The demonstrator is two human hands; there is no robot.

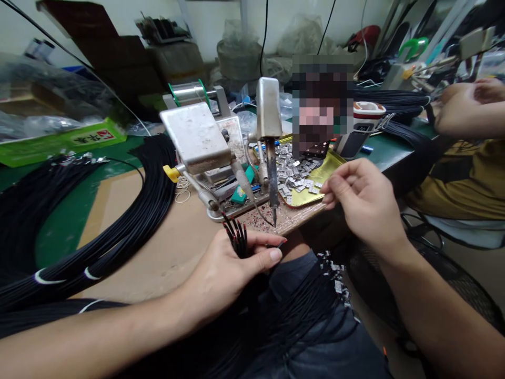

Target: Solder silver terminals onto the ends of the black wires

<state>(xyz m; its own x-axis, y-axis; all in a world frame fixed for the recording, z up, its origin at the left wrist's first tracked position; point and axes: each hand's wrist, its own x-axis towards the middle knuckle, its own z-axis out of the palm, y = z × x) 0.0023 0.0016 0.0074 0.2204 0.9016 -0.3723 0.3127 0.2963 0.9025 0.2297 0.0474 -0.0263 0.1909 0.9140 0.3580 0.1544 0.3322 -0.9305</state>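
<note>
Wires first: your left hand (232, 268) has its grip closed around a bunch of black wires (238, 238), thumb laid across the front, and the red-tipped ends fan upward out of your fist. The bunch sits at the near edge of the tabletop (158, 258), just below and left of the soldering iron (272, 173). The iron hangs upright with its tip pointing down, close to the wire ends but apart from them.

Your right hand (365, 205) is raised at the near rim of the yellow tray (315, 196), fingertips pinched together. Whether a piece sits between them is too small to tell. The tray holds a heap of small metal pieces (294, 171).

Left of the iron stands a grey metal housing (197, 136) with a solder spool (190, 92) behind it. A thick sheaf of black cables (130, 210) curves across the tabletop's left side, near a green box (67, 141). At far right, another person's arm (461, 108) rests on more black cables.
</note>
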